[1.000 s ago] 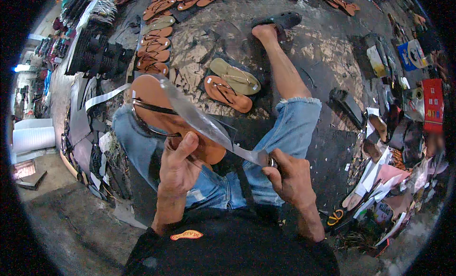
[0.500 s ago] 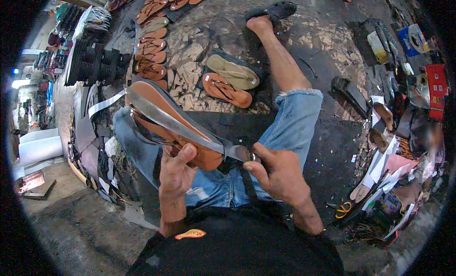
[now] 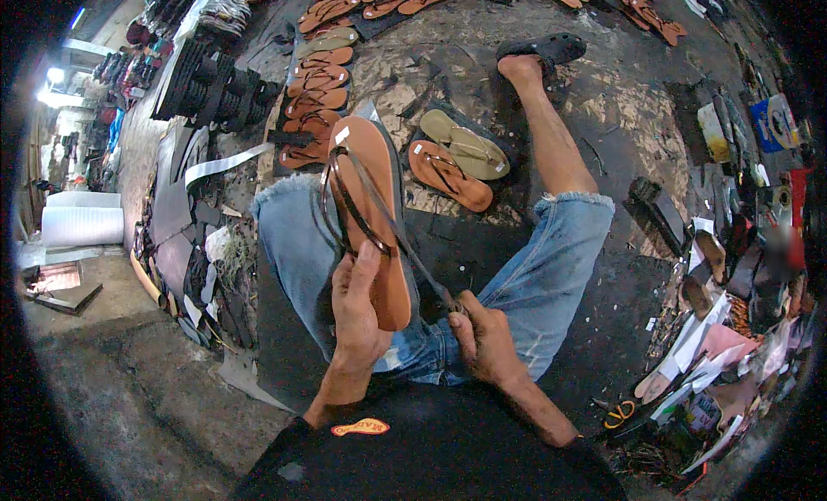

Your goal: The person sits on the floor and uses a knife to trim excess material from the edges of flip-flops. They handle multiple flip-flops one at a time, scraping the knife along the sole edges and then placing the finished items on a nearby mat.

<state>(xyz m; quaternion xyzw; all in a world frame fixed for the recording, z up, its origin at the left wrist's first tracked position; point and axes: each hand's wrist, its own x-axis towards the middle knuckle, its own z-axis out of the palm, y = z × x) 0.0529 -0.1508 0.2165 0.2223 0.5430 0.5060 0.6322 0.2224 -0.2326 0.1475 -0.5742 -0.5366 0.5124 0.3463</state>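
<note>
My left hand (image 3: 355,307) is closed round the side of a tan flip-flop (image 3: 392,281) with dark glossy straps and a dark sole edge. The flip-flop stands tilted toe-up over my lap, a small white label near its toe. In my right hand (image 3: 489,339) is the handle of a long knife (image 3: 419,268). Its narrow-looking blade runs up along the flip-flop, across the footbed side near the strap; whether it touches the edge I cannot tell. My fingers hide most of the handle.
Beyond my knees lie an olive flip-flop (image 3: 482,156) and a tan flip-flop (image 3: 448,178). Rows of tan flip-flops (image 3: 319,99) line the floor. Stacked black soles (image 3: 215,92) stand at the left. Scraps, yellow-handled scissors (image 3: 618,414) and a dark block (image 3: 656,215) are at the right.
The flip-flop has turned more upright, its footbed now facing me. The knife blade has turned from its broad side to nearly edge-on, and my right hand has moved slightly lower.
</note>
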